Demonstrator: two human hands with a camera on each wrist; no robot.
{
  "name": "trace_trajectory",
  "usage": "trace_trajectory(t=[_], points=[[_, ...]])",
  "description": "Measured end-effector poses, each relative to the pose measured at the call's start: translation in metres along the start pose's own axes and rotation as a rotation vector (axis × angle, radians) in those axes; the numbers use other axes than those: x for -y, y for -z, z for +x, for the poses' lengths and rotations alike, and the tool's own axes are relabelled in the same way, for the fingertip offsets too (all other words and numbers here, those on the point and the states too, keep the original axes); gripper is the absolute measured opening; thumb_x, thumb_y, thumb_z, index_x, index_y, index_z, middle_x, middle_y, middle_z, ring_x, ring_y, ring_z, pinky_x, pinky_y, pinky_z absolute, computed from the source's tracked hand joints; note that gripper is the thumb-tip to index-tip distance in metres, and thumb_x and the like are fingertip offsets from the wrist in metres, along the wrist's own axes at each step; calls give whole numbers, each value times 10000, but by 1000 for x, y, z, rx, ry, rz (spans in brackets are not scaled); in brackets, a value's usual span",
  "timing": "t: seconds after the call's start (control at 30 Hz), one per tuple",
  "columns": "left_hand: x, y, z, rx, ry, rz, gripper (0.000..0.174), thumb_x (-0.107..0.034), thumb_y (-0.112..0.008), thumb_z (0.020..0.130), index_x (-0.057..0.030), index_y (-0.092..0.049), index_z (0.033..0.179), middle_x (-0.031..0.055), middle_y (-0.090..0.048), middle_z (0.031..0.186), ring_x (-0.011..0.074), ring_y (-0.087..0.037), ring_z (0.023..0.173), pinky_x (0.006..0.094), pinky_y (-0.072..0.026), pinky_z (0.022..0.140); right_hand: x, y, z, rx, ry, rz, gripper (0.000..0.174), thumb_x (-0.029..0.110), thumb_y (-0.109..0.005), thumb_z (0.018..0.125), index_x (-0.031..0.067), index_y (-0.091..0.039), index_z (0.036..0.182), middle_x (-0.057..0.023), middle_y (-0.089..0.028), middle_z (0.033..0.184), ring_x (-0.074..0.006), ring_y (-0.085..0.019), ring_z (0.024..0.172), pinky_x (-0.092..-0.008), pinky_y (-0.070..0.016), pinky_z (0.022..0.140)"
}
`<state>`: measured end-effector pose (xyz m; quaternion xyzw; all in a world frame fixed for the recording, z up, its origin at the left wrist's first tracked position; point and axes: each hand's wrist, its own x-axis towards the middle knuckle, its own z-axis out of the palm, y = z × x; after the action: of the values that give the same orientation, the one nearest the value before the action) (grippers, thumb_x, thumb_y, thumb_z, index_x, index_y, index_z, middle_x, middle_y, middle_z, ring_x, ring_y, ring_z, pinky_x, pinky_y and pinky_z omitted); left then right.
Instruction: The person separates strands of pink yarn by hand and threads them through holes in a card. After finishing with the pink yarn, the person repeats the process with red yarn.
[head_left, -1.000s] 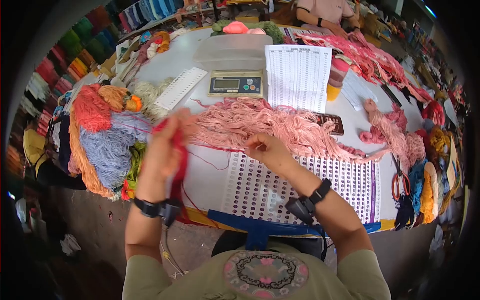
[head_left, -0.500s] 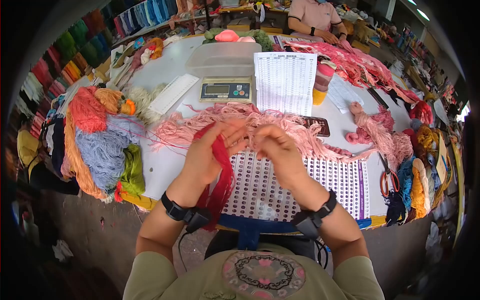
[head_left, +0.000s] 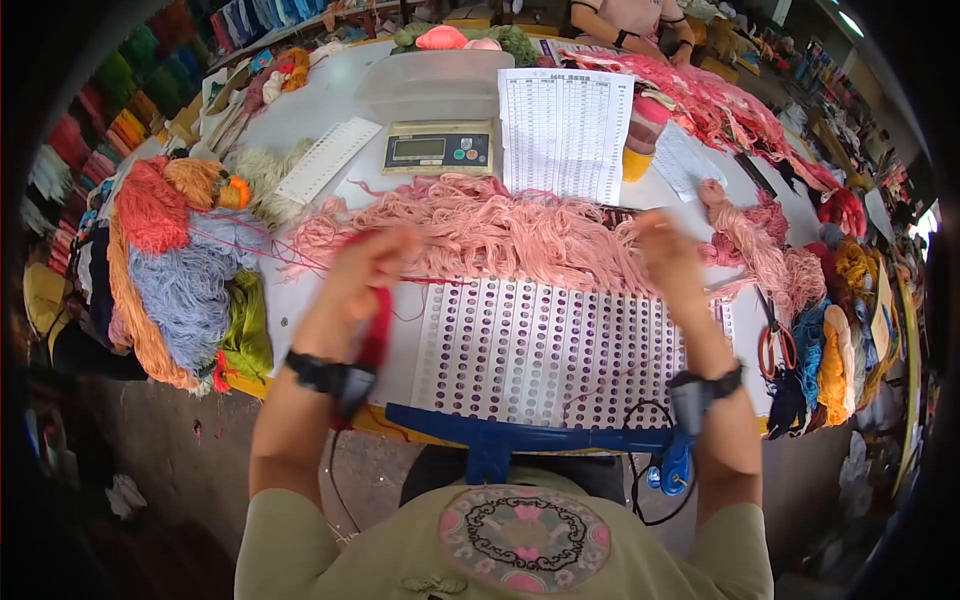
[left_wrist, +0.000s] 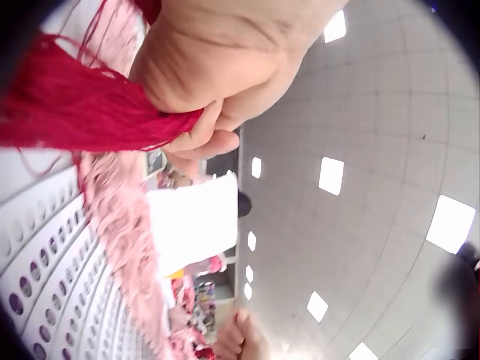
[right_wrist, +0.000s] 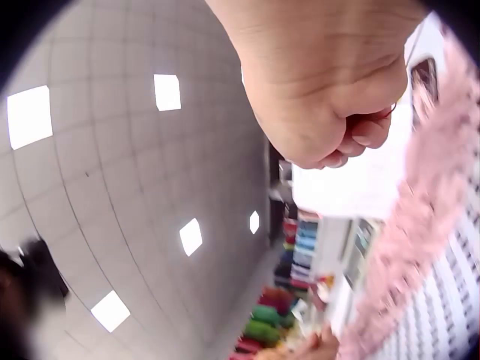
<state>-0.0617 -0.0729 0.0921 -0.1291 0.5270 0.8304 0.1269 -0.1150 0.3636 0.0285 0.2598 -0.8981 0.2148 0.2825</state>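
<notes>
My left hand (head_left: 365, 270) grips a skein of crimson yarn (left_wrist: 82, 105), which hangs down past the wrist in the head view. Loose strands of it trail across the table to the left. Off to the right, above the pink yarn, is my right hand (head_left: 672, 255), its fingers curled in the right wrist view. A thin red thread (right_wrist: 393, 109) shows at those fingertips. Below and between both hands lies a white card with rows of purple-ringed holes (head_left: 540, 350). Behind it spreads a long heap of pale pink yarn (head_left: 500, 235).
A digital scale (head_left: 437, 148) with a clear plastic tub (head_left: 430, 88) stands behind the pink heap, beside an upright printed sheet (head_left: 563, 135). Blue yarn (head_left: 185, 300) piles up at the left edge. Scissors (head_left: 775, 345) lie at right. Another person (head_left: 640, 25) sits across the table.
The hands came together over the holed card half a second ago, then parted. My left hand moved left with the crimson skein, and my right hand swung out to the right.
</notes>
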Motion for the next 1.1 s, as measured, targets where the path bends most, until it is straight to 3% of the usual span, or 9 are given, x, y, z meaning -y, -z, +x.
trace_trajectory(t=[0.03,0.13,0.23,0.33,0.47,0.77,0.87,1.0,1.1], points=[[20,-13,12,20,53,167,204,-203,-654,838,-15,-653,918,-18,-609,736,18,-395,504,170,-256,401,95,10,37,183,-457,811,103,51,-535,888,47,-574,983,-41,-591,928,-158,-573,828,-291,-456,729],[59,-40,29,46,142,759,324,-323,-677,827,-20,-677,945,23,-647,724,74,-482,523,225,-354,437,140,-56,38,330,-281,567,74,127,-580,872,85,-557,929,-136,-628,764,-319,-624,706,-390,-493,648],[86,-40,35,14,-268,1232,293,-362,-633,850,-82,-683,922,47,-640,687,132,-596,552,293,-462,524,151,-85,35,368,-277,548,83,143,-596,848,100,-549,901,-161,-610,697,-379,-606,658,-451,-481,599],[83,-48,28,-60,-103,1310,296,-345,-637,849,-51,-667,871,52,-631,673,137,-619,559,294,-465,526,148,-94,34,397,-191,395,80,64,-584,819,61,-548,891,-140,-560,686,-293,-581,628,-375,-460,590],[73,-47,21,0,84,533,190,-236,-669,830,-48,-658,804,42,-603,656,104,-503,476,239,-371,441,153,-86,38,330,-208,529,98,117,-595,832,83,-537,903,-150,-605,715,-350,-611,666,-434,-470,595],[67,-45,24,135,-176,939,175,-214,-630,825,-45,-656,863,37,-596,657,90,-526,522,262,-396,455,155,-74,41,475,-379,704,75,50,-571,890,32,-499,881,-61,-554,646,-128,-534,560,-272,-420,519],[70,-34,21,7,-226,692,138,-190,-623,821,-55,-645,834,26,-595,643,88,-501,506,258,-369,432,152,-74,39,502,-417,776,49,50,-546,915,29,-505,901,-7,-553,664,-65,-492,561,-220,-397,498],[52,-38,0,266,234,-142,142,-97,-587,833,-63,-637,962,54,-593,736,81,-423,475,212,-270,401,147,-78,38,573,-483,834,60,53,-578,894,22,-532,917,-41,-578,654,-94,-567,591,-237,-439,539],[43,-50,-16,386,198,-92,292,-89,-568,834,-59,-627,1119,97,-638,798,72,-435,474,196,-256,398,151,-79,34,513,-501,986,107,70,-590,896,24,-537,976,-31,-591,695,-84,-568,608,-225,-434,545]])
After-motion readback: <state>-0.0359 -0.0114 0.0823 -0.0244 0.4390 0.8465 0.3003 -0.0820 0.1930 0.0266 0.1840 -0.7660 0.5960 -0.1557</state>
